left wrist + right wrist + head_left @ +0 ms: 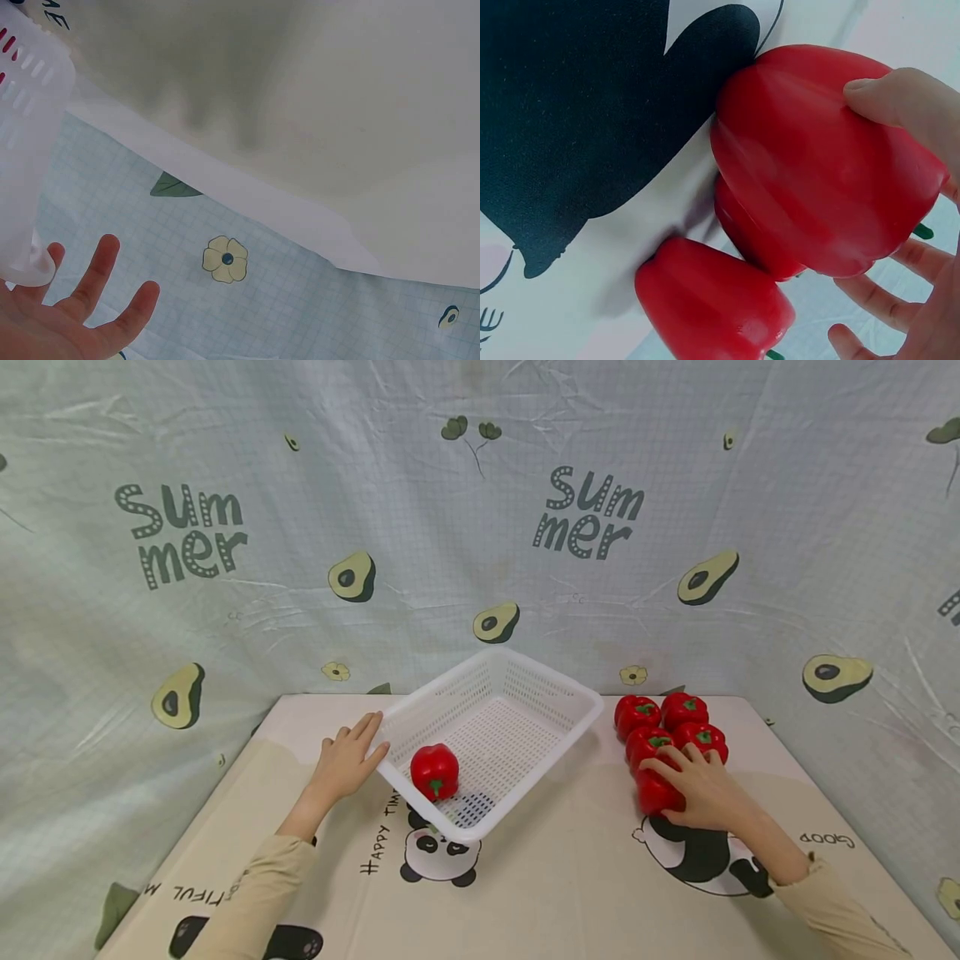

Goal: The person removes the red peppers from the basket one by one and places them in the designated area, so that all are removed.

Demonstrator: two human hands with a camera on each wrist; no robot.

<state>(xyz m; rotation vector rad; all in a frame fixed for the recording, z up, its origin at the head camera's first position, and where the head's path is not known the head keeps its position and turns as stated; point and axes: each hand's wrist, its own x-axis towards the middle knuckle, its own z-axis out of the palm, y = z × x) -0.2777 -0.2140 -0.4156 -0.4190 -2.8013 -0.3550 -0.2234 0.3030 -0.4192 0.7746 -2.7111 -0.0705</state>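
My left hand touches the left corner of a white plastic basket with mostly straight, spread fingers. In the left wrist view its fingers show beside the basket's rim. Inside the basket, near its front left corner, lies one red bell pepper. On the right, my right hand grips the nearest red bell pepper of a group, thumb on one side and fingers round the other. The hand partly covers this pepper in the head view.
Several more red bell peppers sit close together just beyond the right hand. The table has a cloth with panda prints. A curtain with avocado prints hangs behind and at both sides.
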